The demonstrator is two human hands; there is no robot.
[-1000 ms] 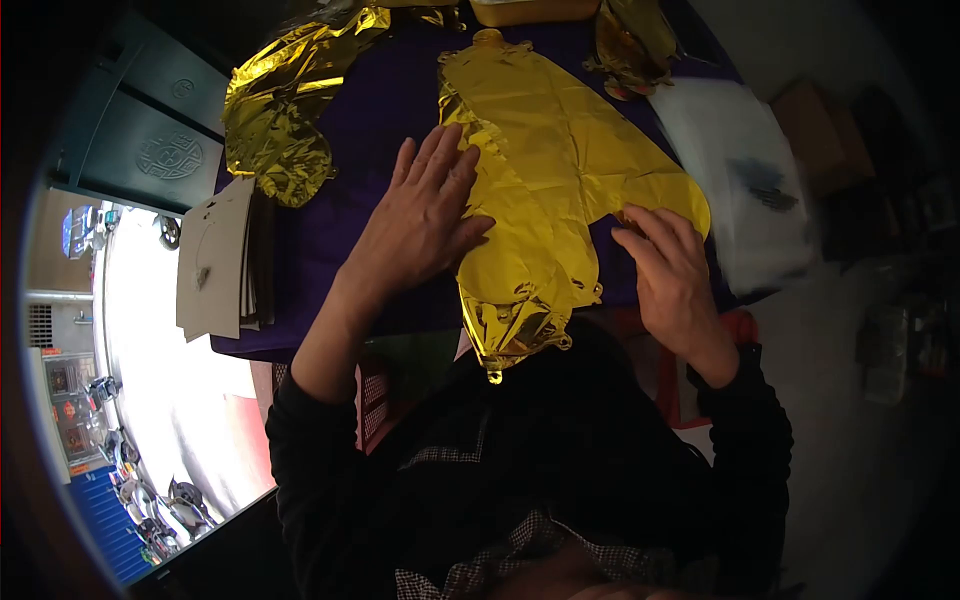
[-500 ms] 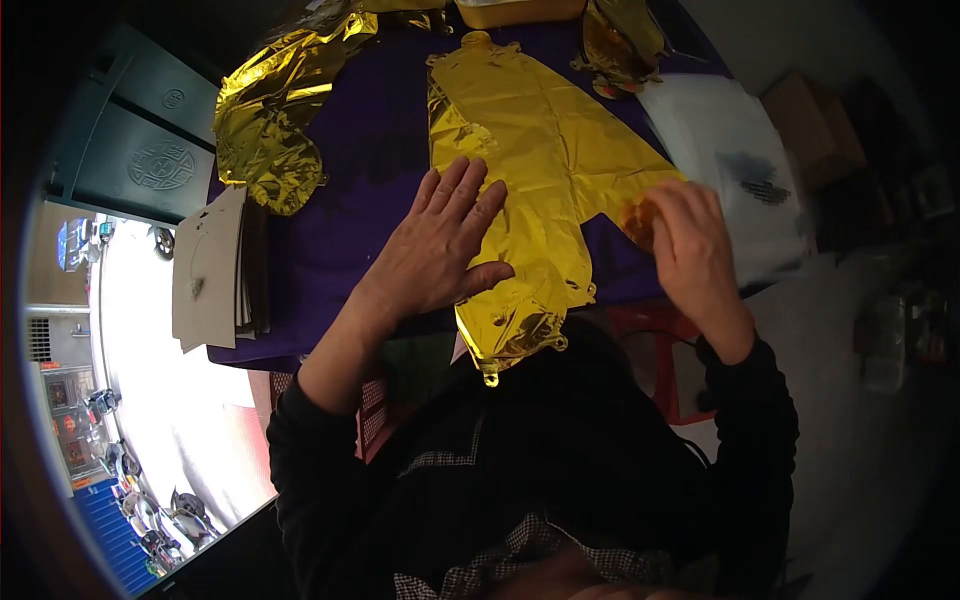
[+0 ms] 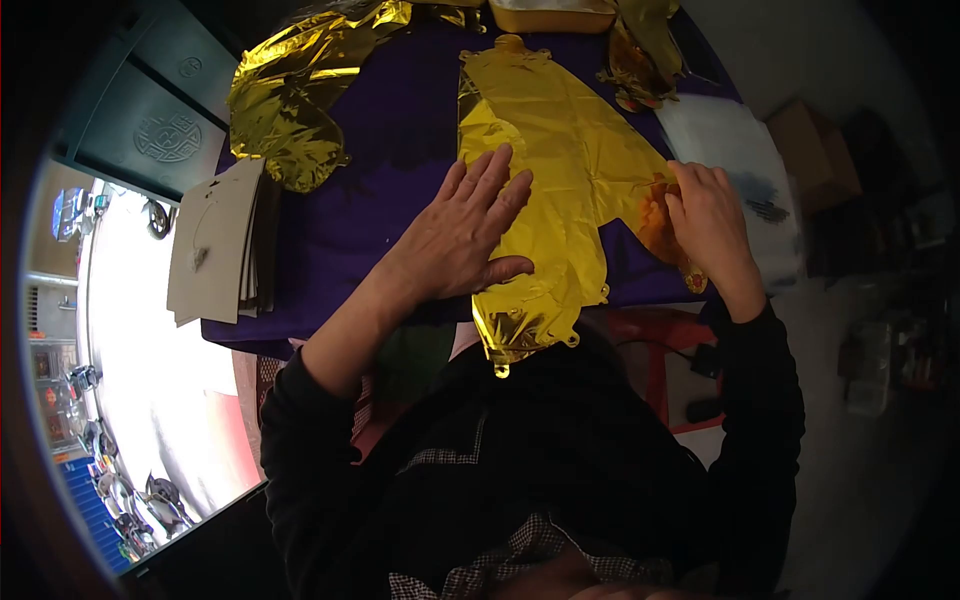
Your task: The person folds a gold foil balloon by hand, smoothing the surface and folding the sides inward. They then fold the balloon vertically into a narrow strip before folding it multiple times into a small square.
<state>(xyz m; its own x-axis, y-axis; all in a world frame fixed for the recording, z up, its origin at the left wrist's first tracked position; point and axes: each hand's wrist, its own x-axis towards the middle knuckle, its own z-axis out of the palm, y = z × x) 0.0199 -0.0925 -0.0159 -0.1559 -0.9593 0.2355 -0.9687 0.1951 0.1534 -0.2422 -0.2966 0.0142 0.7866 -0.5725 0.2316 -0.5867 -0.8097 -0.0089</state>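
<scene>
A flat, uninflated gold foil balloon [image 3: 560, 140] lies on the purple tablecloth [image 3: 390, 200], its lower end reaching past the front edge. My left hand [image 3: 465, 225] rests palm down on the balloon's left side, fingers stretched out and thumb apart. At the balloon's right-hand point is my right hand [image 3: 712, 215], with fingers bent and closed around the foil's edge. Just beneath those fingers the foil shows an orange, reflective patch. The right fingertips are partly hidden.
More crumpled gold foil [image 3: 285, 125] lies at the left, with another foil piece [image 3: 640, 60] at the back right. A stack of grey cards [image 3: 215, 245] stands at the left edge. Translucent plastic sheeting [image 3: 735, 160] covers the right side. A yellow container [image 3: 552, 15] sits at the back.
The view has shifted slightly. My right hand has turned at the balloon's right-hand point, and more of the orange, reflective foil shows there. My left hand stays flat on the foil.
</scene>
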